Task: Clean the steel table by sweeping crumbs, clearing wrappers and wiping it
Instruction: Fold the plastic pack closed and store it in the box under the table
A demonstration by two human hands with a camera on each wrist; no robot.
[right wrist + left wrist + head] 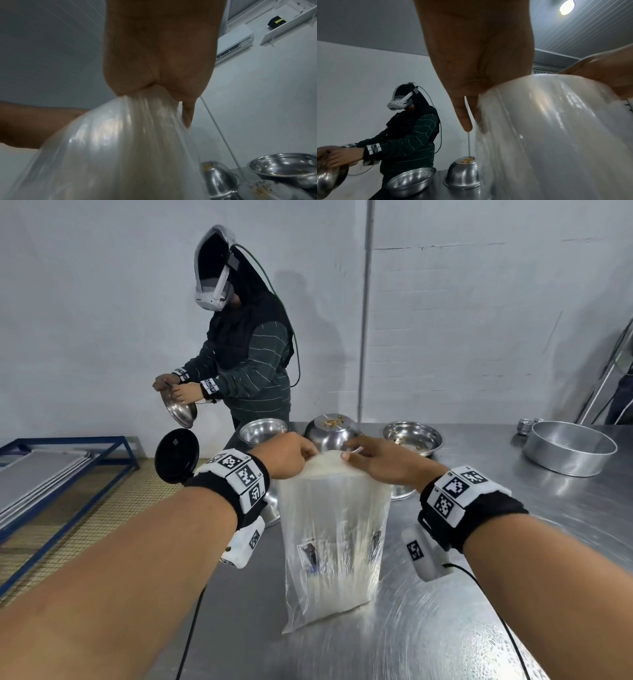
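Both hands hold up a clear, milky plastic bag by its top edge above the brushed steel table, its bottom corner near or touching the surface. The left hand pinches the left end of the rim between curled fingers and thumb, and the right hand pinches the right end the same way. Through the plastic, small printed wrappers show, their writing too blurred to read. Behind the bag stand an upright steel bowl, an upturned steel bowl with brown crumbs on its base, and another upright steel bowl holding scraps. A round aluminium pan sits far right. Another person in a striped dark sweater, wearing a white headset, holds a steel bowl. Both wristbands carry black-and-white square codes.
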